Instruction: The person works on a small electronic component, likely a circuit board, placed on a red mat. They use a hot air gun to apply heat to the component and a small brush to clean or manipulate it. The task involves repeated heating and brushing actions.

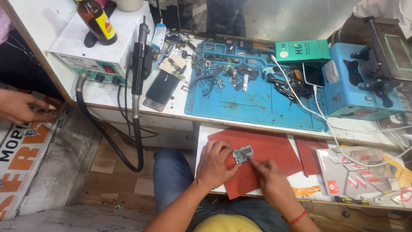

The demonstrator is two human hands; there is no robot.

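Both hands (pixel 216 165) (pixel 268 176) pinch circuit board (pixel 243 154) — long axis tilted up-right.

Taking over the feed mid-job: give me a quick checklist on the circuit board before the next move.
1. Circuit board lies on the red mat: ok.
2. Left hand steadies the board's left edge: ok.
3. Right hand has fingertips at the board's right side: ok; whether it holds a tool: cannot tell.
4. White cable lies apart from the board: ok.
5. Hot-air handle rests at its station, away from both hands: ok.
6. Another person's hand at far left, apart from the work: ok.
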